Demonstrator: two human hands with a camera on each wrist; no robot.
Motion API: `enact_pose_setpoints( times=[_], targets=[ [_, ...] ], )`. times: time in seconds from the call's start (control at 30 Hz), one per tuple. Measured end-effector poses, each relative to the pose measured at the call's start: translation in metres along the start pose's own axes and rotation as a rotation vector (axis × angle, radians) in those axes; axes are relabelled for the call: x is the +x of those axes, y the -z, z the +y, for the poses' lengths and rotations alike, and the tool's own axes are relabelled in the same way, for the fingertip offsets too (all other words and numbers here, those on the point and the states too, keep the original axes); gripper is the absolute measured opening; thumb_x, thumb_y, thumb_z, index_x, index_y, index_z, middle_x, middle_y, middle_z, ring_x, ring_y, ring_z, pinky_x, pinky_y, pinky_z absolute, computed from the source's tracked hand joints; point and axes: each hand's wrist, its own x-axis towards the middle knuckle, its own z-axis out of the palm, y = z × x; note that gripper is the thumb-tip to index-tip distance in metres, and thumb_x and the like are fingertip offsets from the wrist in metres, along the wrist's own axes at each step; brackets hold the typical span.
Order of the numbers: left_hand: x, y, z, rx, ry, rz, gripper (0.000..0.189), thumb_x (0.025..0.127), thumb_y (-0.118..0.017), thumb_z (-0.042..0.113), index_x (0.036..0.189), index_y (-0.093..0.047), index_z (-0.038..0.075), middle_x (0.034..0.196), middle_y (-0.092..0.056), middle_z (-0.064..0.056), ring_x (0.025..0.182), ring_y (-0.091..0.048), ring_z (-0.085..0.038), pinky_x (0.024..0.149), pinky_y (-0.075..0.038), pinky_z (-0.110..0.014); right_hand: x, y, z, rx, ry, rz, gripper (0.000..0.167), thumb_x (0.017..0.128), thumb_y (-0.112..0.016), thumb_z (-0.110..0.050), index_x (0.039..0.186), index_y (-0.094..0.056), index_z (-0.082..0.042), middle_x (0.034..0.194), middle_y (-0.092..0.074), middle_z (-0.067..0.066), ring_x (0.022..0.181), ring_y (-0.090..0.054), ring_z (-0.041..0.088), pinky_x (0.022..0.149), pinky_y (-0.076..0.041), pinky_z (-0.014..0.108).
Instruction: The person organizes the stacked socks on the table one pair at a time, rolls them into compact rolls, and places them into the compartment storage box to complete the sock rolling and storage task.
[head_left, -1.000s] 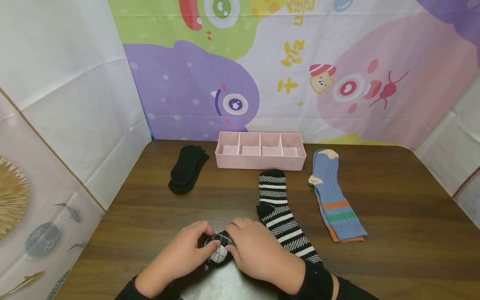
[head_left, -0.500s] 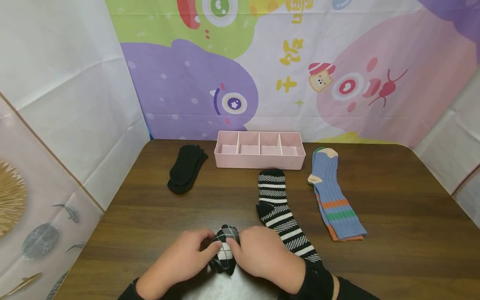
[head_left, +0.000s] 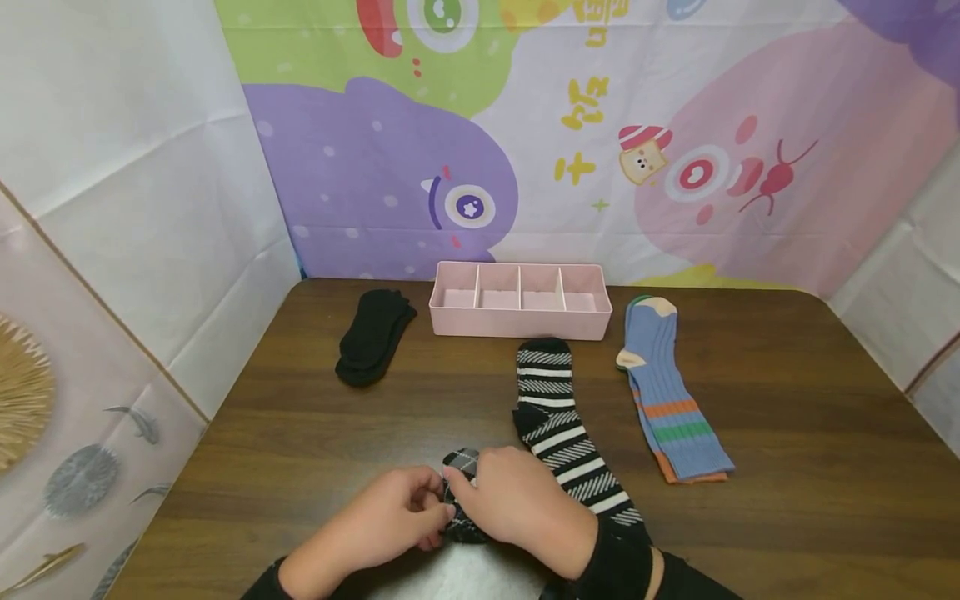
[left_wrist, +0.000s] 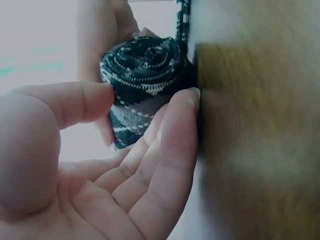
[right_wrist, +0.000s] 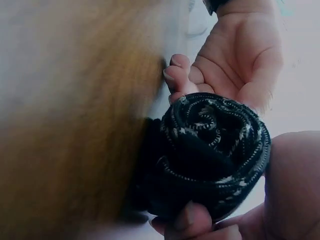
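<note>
A black, grey and white argyle sock (head_left: 467, 531), rolled into a thick bundle, stands low over the near side of the table between both hands. Its spiral end faces the camera in the right wrist view, as a dark coil (right_wrist: 220, 137). My right hand (head_left: 521, 508) grips the roll from the right, its thumb over the top and fingers mostly hidden behind. From the left, my left hand (head_left: 390, 518) pinches it; in the left wrist view the thumb (left_wrist: 85, 102) and fingertips (left_wrist: 181, 117) sit at opposite sides of the roll.
Beside the right hand lies a black-and-white striped sock (head_left: 551, 387). Blue socks (head_left: 663, 375) with orange and green bands lie farther right, folded black socks (head_left: 375, 337) at back left. A pink box with compartments (head_left: 517, 323) stands at the table's (head_left: 795, 400) back edge, before a cartoon curtain.
The rolled sock has shifted slightly to the right and turned, so its white patch no longer shows. My left hand has followed it rightward, its fingers more curled; other socks stay put.
</note>
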Motion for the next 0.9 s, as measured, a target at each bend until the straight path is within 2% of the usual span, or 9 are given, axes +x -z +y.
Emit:
enact_pose_setpoints(
  times=[0.1,0.23,0.37,0.5,0.6,0.7,0.77,0.83,0.9],
  targets=[
    [0.002,0.001,-0.001,0.003,-0.013,0.004,0.019,0.1,-0.066,0.019,0.109,-0.065,0.002,0.078,-0.069,-0.004,0.069,-0.067,-0.023,0.059,-0.053,-0.031,0.003,0.0,-0.002,0.009,-0.027,0.005,0.063,0.102,-0.049,-0.06,0.059,-0.057,-0.015,0.061,-0.053,0.0,0.055,-0.052,0.015,0.054,-0.046,0.035],
    [0.004,0.0,-0.002,-0.014,-0.022,0.011,0.019,0.098,-0.067,0.016,0.11,-0.065,0.001,0.079,-0.069,-0.005,0.069,-0.068,-0.023,0.06,-0.054,-0.031,0.007,-0.003,-0.002,-0.012,-0.067,0.026,0.058,0.097,-0.054,-0.061,0.071,-0.064,-0.01,0.07,-0.06,0.004,0.062,-0.058,0.02,0.056,-0.049,0.039],
    [0.005,-0.004,-0.003,-0.026,-0.011,0.008,0.017,0.097,-0.066,0.013,0.108,-0.066,0.0,0.079,-0.069,-0.005,0.069,-0.068,-0.023,0.06,-0.054,-0.031,0.009,-0.006,-0.001,-0.035,-0.087,0.034,0.062,0.092,-0.058,-0.065,0.085,-0.067,-0.004,0.076,-0.063,0.008,0.068,-0.062,0.024,0.058,-0.052,0.042],
    [0.004,-0.003,0.001,0.029,0.018,-0.009,0.019,0.097,-0.066,0.016,0.108,-0.065,0.001,0.075,-0.068,-0.004,0.065,-0.066,-0.02,0.058,-0.053,-0.031,0.01,-0.007,0.001,-0.036,-0.078,0.02,0.064,0.09,-0.059,-0.066,0.086,-0.067,-0.003,0.076,-0.063,0.009,0.067,-0.06,0.024,0.057,-0.051,0.042],
    [0.007,0.005,0.007,0.131,0.04,-0.07,0.019,0.098,-0.067,0.021,0.107,-0.065,0.004,0.072,-0.066,-0.002,0.061,-0.063,-0.017,0.057,-0.051,-0.03,0.012,-0.006,0.002,-0.043,-0.079,0.018,0.065,0.089,-0.059,-0.067,0.087,-0.069,-0.002,0.078,-0.065,0.009,0.068,-0.062,0.024,0.057,-0.052,0.043],
    [0.014,0.022,0.018,0.31,0.049,-0.117,0.018,0.098,-0.069,0.025,0.102,-0.066,0.008,0.07,-0.064,0.001,0.058,-0.059,-0.016,0.057,-0.048,-0.033,0.013,-0.005,0.002,-0.057,-0.096,-0.002,0.066,0.09,-0.059,-0.067,0.093,-0.07,-0.002,0.081,-0.067,0.01,0.072,-0.065,0.026,0.059,-0.053,0.045],
    [0.021,0.037,0.026,0.434,0.046,-0.101,0.014,0.097,-0.07,0.025,0.099,-0.067,0.011,0.072,-0.063,0.002,0.061,-0.058,-0.015,0.059,-0.048,-0.035,0.015,-0.006,0.002,-0.058,-0.111,-0.017,0.067,0.09,-0.059,-0.068,0.098,-0.07,-0.002,0.084,-0.068,0.01,0.075,-0.066,0.027,0.061,-0.054,0.046],
    [0.032,0.054,0.036,0.558,0.055,-0.042,0.014,0.097,-0.071,0.025,0.099,-0.068,0.012,0.076,-0.063,0.002,0.065,-0.058,-0.015,0.064,-0.048,-0.038,0.015,-0.007,0.001,-0.059,-0.116,-0.028,0.067,0.091,-0.059,-0.067,0.101,-0.07,-0.002,0.085,-0.068,0.01,0.076,-0.067,0.027,0.063,-0.055,0.046],
    [0.046,0.071,0.044,0.627,0.072,0.024,0.015,0.098,-0.069,0.025,0.104,-0.068,0.012,0.083,-0.064,0.001,0.072,-0.059,-0.016,0.068,-0.05,-0.04,0.015,-0.007,0.0,-0.059,-0.119,-0.034,0.069,0.091,-0.059,-0.068,0.104,-0.07,-0.002,0.087,-0.069,0.01,0.078,-0.067,0.027,0.064,-0.055,0.046]
  ],
)
